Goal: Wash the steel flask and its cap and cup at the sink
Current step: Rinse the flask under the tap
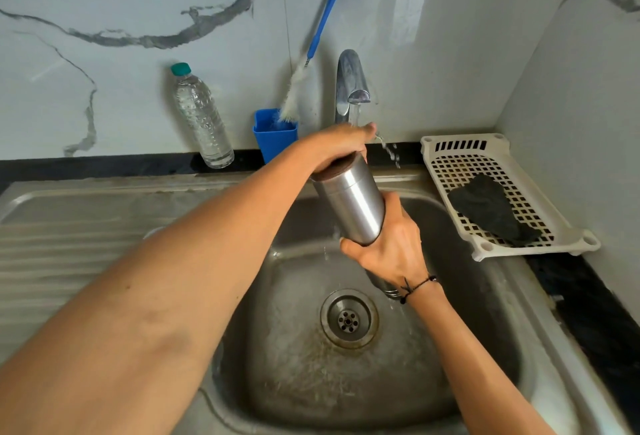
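Fingers [349, 249] grip steel flask [349, 204]; no legible writing.

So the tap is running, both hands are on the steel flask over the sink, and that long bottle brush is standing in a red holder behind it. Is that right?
Nearly. The holder is blue, not red, as the head view shows. The rest holds: water runs from the tap, the left hand and the right hand hold the steel flask over the sink, and the bottle brush stands in that holder.
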The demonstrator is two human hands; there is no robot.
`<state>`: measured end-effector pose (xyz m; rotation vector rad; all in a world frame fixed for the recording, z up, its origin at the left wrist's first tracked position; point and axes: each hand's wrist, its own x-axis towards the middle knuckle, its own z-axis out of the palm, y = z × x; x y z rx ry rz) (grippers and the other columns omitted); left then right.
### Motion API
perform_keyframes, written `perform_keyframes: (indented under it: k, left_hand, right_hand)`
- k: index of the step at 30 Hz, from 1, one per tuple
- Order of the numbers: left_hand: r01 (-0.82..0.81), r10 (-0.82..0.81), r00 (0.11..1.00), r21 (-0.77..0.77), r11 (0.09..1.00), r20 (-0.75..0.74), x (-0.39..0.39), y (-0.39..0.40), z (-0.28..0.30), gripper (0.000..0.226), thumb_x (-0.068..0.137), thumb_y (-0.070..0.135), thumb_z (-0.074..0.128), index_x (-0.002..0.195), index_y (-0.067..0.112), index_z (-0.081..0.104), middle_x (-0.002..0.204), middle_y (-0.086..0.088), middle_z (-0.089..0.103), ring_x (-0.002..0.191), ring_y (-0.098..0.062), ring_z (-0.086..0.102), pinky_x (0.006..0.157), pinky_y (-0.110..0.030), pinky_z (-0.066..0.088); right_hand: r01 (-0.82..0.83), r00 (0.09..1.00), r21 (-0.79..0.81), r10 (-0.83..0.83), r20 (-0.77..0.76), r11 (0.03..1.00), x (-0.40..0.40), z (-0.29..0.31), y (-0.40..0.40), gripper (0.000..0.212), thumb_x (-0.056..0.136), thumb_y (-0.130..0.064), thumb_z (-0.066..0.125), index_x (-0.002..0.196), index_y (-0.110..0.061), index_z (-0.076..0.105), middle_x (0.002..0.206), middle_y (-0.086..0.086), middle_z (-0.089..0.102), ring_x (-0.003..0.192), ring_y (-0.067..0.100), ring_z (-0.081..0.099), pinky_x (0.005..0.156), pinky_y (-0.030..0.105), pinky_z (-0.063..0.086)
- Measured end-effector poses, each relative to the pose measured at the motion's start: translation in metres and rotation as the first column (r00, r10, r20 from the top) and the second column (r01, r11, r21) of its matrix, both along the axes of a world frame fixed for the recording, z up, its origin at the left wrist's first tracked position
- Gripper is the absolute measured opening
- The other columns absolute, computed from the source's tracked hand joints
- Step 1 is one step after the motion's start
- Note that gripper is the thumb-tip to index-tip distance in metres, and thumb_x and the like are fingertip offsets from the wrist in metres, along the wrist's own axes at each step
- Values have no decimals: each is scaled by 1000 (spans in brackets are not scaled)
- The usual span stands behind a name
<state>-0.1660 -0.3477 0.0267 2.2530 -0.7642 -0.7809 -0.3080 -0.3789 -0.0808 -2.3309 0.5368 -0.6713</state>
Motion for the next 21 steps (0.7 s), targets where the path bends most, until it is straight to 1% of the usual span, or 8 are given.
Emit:
perform_keyframes:
  k: [2, 4, 7, 9, 11, 13, 16, 21]
  left_hand:
    - [6, -7, 999, 20, 1000, 40, 5, -1, -5, 63, 99, 56, 25, 110, 6, 63, 113, -16, 60, 95, -26, 58, 82, -35, 47]
    - [14, -14, 998, -5, 1000, 61, 0, 3, -9, 62, 99, 54, 26, 134, 9, 50, 135, -14, 50, 118, -30, 50, 100, -41, 42]
    - [55, -45, 994, -100, 993, 100, -15, 16, -17, 55, 101, 50, 25, 139, 17, 47, 140, -10, 48, 124, -23, 47, 101, -34, 38]
    - [80, -42, 966, -140, 987, 255, -28, 27, -24, 47, 103, 40, 28, 139, 15, 46, 137, -10, 51, 121, -21, 49, 95, -28, 37]
    - [56, 49, 906, -234, 971, 421, -36, 37, -36, 40, 103, 28, 34, 135, 9, 50, 133, -12, 55, 119, -23, 51, 92, -27, 36]
    - [-17, 194, 854, -348, 937, 482, -43, 45, -50, 35, 102, 21, 39, 128, 3, 54, 125, -15, 58, 115, -26, 54, 90, -26, 37]
    - [-144, 313, 870, -411, 900, 381, -50, 49, -65, 34, 100, 25, 43, 117, 0, 60, 117, -15, 62, 109, -28, 57, 89, -28, 41]
    - [-248, 317, 948, -574, 780, 21, -54, 51, -64, 53, 99, 43, 40, 143, 14, 40, 143, -3, 47, 130, -14, 44, 110, -37, 34]
  right_hand:
    - [28, 999, 42, -27, -37, 999, 4, 1, -3, 76, 60, -36, 83, 116, -10, 39, 99, -1, 53, 87, 23, 59, 73, 38, 53]
    - [75, 995, 91, -67, -80, 993, 8, 0, -7, 74, 60, -38, 82, 114, -11, 40, 97, -2, 52, 86, 23, 60, 74, 38, 54]
    - [108, 991, 132, -96, -98, 985, 13, -3, -13, 72, 61, -37, 82, 114, -10, 40, 96, 0, 54, 85, 25, 61, 74, 38, 54]
    - [122, 989, 154, -106, -105, 980, 16, -7, -15, 71, 60, -37, 81, 112, -10, 40, 97, 2, 56, 85, 26, 61, 74, 40, 54]
    - [123, 989, 160, -107, -107, 979, 18, -9, -13, 69, 60, -37, 81, 110, -10, 41, 97, 4, 58, 84, 28, 61, 73, 41, 54]
    - [140, 986, 171, -123, -109, 975, 20, -9, -12, 68, 60, -37, 81, 109, -10, 41, 99, 7, 60, 84, 28, 61, 73, 40, 54]
    - [173, 985, 197, -168, -41, 965, 19, -1, -15, 68, 62, -36, 82, 110, -9, 42, 100, 8, 62, 83, 25, 61, 70, 33, 53]
    - [144, 989, 118, -146, 11, 983, 15, 11, -20, 74, 62, -36, 82, 117, -7, 41, 102, 7, 60, 83, 24, 61, 67, 28, 50]
